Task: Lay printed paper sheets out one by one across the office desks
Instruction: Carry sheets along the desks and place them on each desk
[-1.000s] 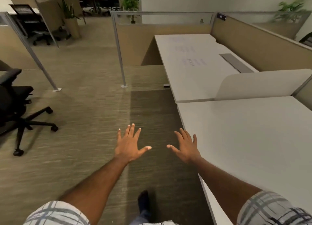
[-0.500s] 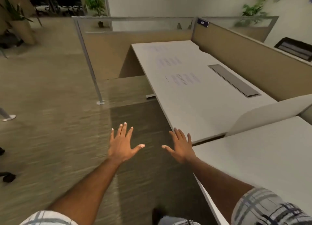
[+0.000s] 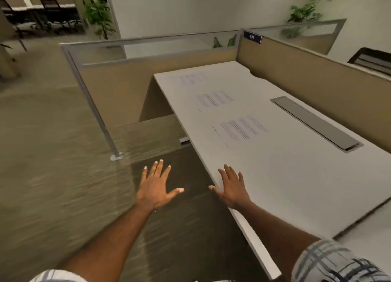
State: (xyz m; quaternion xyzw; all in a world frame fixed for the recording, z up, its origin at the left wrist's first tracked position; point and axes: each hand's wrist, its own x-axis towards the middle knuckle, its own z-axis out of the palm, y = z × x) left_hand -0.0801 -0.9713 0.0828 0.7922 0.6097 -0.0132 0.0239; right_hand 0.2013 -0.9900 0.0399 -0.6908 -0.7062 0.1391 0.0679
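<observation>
Three printed paper sheets lie in a row on the white desk [image 3: 296, 186]: a near sheet [image 3: 243, 129], a middle sheet [image 3: 213, 99] and a far sheet [image 3: 190, 79]. Their white edges blend into the desktop, so mostly the print shows. My left hand [image 3: 155, 188] hovers over the carpet with fingers spread, holding nothing. My right hand [image 3: 231, 187] is spread flat over the desk's front edge, short of the near sheet and empty. Whether it touches the desk is unclear.
A grey cable tray [image 3: 313, 123] is set into the desk near the tan partition [image 3: 317, 74]. A glass-topped divider [image 3: 148, 48] closes the far end; its post foot [image 3: 116, 157] stands on the carpet. A second desk [image 3: 372, 239] adjoins at right. Chairs and plants stand far off.
I have walked forward along the desks, so the desk with the sheets is now close. Both hands stay spread and empty; the right one has come over the desk edge.
</observation>
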